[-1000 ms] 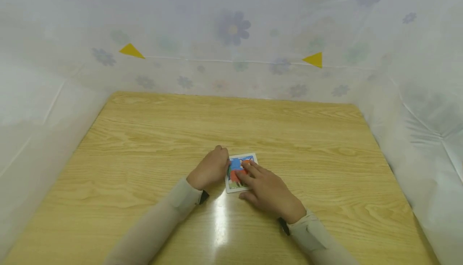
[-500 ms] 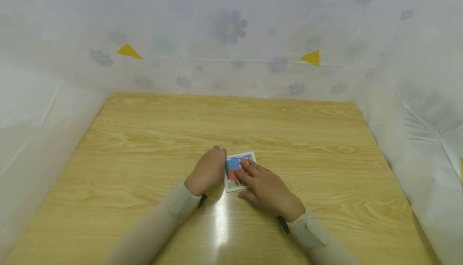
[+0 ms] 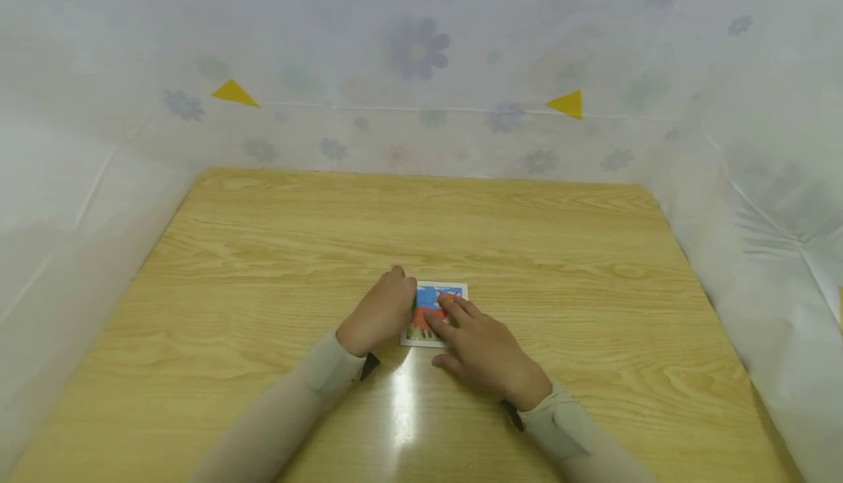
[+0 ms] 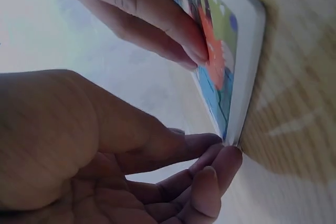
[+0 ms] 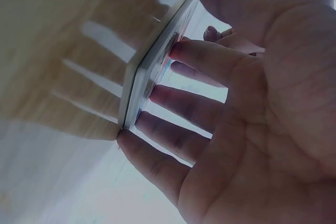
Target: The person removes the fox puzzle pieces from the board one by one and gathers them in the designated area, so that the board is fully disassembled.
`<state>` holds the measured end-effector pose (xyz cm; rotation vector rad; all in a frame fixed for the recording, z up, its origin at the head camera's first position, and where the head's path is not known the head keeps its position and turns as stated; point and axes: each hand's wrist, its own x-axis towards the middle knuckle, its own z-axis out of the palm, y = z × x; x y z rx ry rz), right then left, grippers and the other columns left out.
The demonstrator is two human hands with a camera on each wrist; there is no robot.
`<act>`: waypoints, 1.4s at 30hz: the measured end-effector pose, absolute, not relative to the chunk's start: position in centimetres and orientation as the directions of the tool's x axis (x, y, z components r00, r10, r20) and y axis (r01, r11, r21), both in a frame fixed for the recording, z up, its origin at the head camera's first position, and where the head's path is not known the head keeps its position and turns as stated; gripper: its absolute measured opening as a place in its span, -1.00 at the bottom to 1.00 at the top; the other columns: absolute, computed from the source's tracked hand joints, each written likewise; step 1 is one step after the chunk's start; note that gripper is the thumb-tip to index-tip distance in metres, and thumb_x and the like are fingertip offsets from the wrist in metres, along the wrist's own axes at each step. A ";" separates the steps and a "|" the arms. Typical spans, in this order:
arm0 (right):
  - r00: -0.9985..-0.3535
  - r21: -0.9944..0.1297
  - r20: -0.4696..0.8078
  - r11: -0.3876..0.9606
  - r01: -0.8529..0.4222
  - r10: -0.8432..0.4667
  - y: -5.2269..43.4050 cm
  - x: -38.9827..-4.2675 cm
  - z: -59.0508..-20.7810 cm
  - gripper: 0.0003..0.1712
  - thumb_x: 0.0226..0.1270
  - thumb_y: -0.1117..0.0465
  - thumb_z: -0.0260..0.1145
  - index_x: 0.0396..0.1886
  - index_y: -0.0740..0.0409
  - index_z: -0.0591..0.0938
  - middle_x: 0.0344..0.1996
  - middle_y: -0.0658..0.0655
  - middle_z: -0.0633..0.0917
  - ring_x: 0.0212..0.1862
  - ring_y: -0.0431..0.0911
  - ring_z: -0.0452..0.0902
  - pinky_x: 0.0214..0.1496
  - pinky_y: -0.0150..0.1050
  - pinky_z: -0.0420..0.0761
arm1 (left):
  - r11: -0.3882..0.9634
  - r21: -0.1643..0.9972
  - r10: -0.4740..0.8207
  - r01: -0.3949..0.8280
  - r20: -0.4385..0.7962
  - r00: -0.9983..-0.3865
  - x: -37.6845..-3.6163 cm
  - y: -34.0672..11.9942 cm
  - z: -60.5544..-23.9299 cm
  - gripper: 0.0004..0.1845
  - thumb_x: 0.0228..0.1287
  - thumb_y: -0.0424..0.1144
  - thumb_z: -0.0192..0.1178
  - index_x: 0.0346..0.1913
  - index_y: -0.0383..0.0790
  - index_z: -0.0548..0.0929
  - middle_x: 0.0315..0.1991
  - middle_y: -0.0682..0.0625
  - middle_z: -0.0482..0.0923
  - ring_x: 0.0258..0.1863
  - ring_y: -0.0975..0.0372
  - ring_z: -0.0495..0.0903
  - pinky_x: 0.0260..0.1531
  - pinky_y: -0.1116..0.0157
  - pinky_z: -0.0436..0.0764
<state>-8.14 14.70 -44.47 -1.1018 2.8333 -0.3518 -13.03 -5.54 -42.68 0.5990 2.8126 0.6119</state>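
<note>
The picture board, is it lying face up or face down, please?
Face up: in the head view, the picture board shows its orange animal partly under the right hand.

No text, label, brand, number or sign can be read — in any view

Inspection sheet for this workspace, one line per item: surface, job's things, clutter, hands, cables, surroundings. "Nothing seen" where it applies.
Surface: yellow-brown wood-grain tabletop, glare streak on the near side.
Job's things: flat square white-rimmed panel with an orange animal print on blue and green, partly covered; material unclear.
Clutter: nothing seen.
Hands: bare left hand, curled fingers at the panel's far left corner; bare right hand, extended fingers touching its face.
Cables: nothing seen.
Surroundings: whitish flower-printed sheeting, yellow triangles at the back.
</note>
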 end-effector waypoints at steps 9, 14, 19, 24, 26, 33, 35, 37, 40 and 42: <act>-0.747 -0.238 0.005 0.724 -0.647 -0.665 14.8 -8.2 -44.4 -0.22 0.41 -0.15 0.38 0.49 0.12 0.48 0.49 0.34 0.37 0.49 0.26 0.27 0.34 0.13 0.49 | 0.826 0.413 0.456 0.384 -0.088 -0.886 -13.2 -5.6 -42.8 -0.93 0.40 -0.50 0.18 -0.29 -0.39 0.57 -0.34 -0.12 0.38 -0.37 0.09 0.38 -0.39 0.20 0.51; -0.748 -0.242 0.005 0.724 -0.645 -0.664 14.8 -8.1 -44.4 -0.22 0.42 -0.16 0.37 0.49 0.12 0.48 0.50 0.34 0.35 0.48 0.27 0.28 0.33 0.17 0.49 | 0.827 0.416 0.444 0.378 -0.069 -0.894 -13.9 -6.0 -43.5 -0.84 0.45 -0.36 0.26 -0.22 -0.40 0.52 -0.32 -0.12 0.40 -0.36 0.09 0.42 -0.32 0.13 0.54; -0.748 -0.248 0.001 0.725 -0.643 -0.663 14.8 -8.1 -44.4 -0.23 0.43 -0.15 0.36 0.49 0.12 0.48 0.51 0.34 0.34 0.49 0.28 0.27 0.33 0.17 0.48 | 0.824 0.439 0.418 0.358 -0.045 -0.907 -14.4 -6.0 -44.0 -0.82 0.44 -0.35 0.28 -0.24 -0.40 0.52 -0.36 -0.12 0.43 -0.39 0.10 0.46 -0.34 0.11 0.57; -0.748 -0.247 -0.004 0.725 -0.643 -0.664 14.8 -8.2 -44.4 -0.23 0.43 -0.15 0.36 0.49 0.12 0.48 0.51 0.34 0.34 0.49 0.27 0.26 0.33 0.17 0.49 | 0.804 0.530 0.350 0.268 -0.057 -0.935 -14.5 -5.8 -43.8 -0.87 0.45 -0.36 0.27 -0.26 -0.36 0.57 -0.35 -0.10 0.50 -0.33 0.09 0.52 -0.26 0.10 0.60; -0.746 -0.248 -0.004 0.723 -0.645 -0.666 14.8 -8.2 -44.3 -0.23 0.43 -0.15 0.36 0.49 0.13 0.48 0.51 0.34 0.34 0.49 0.27 0.27 0.32 0.17 0.49 | 0.784 0.566 0.339 0.254 -0.048 -0.940 -14.6 -5.7 -43.7 -0.89 0.45 -0.37 0.27 -0.27 -0.34 0.59 -0.35 -0.08 0.54 -0.30 0.09 0.56 -0.22 0.11 0.62; -0.746 -0.258 -0.010 0.722 -0.642 -0.666 14.8 -8.2 -44.3 -0.23 0.44 -0.14 0.36 0.50 0.14 0.47 0.50 0.36 0.34 0.49 0.29 0.27 0.34 0.19 0.47 | 0.677 0.699 0.345 0.229 -0.027 -0.938 -15.4 -6.4 -44.0 -0.95 0.43 -0.44 0.27 -0.25 -0.33 0.64 -0.35 -0.04 0.61 -0.37 0.17 0.57 -0.33 0.22 0.60; -0.749 -0.263 -0.018 0.726 -0.635 -0.662 14.8 -8.1 -44.3 -0.23 0.44 -0.15 0.36 0.50 0.12 0.47 0.51 0.35 0.33 0.49 0.30 0.26 0.34 0.20 0.46 | 0.659 0.718 0.344 0.225 -0.022 -0.939 -15.9 -7.2 -43.9 -0.94 0.42 -0.44 0.28 -0.26 -0.33 0.66 -0.38 -0.03 0.61 -0.41 0.19 0.53 -0.37 0.26 0.57; -0.750 -0.264 -0.022 0.727 -0.634 -0.661 14.8 -8.1 -44.4 -0.23 0.44 -0.15 0.35 0.51 0.11 0.46 0.51 0.34 0.32 0.49 0.31 0.26 0.35 0.20 0.45 | 0.664 0.716 0.334 0.215 -0.026 -0.942 -16.6 -8.1 -43.5 -0.94 0.42 -0.44 0.28 -0.27 -0.33 0.68 -0.38 -0.04 0.62 -0.40 0.18 0.53 -0.37 0.26 0.56; -0.747 -0.263 -0.016 0.724 -0.638 -0.665 14.8 -8.1 -44.4 -0.23 0.44 -0.15 0.36 0.51 0.11 0.46 0.51 0.34 0.33 0.48 0.32 0.27 0.35 0.19 0.45 | 0.683 0.702 0.320 0.201 -0.040 -0.947 -17.8 -9.8 -42.8 -0.95 0.42 -0.44 0.27 -0.25 -0.36 0.68 -0.34 -0.10 0.64 -0.37 0.15 0.56 -0.33 0.24 0.58; -0.743 -0.252 -0.006 0.720 -0.646 -0.669 14.9 -8.1 -44.4 -0.23 0.44 -0.15 0.36 0.51 0.11 0.46 0.51 0.34 0.33 0.47 0.31 0.28 0.34 0.18 0.47 | 0.692 0.700 0.305 0.179 -0.058 -0.951 -18.8 -11.2 -42.3 -0.94 0.44 -0.45 0.24 -0.22 -0.39 0.69 -0.29 -0.15 0.66 -0.33 0.10 0.59 -0.29 0.20 0.61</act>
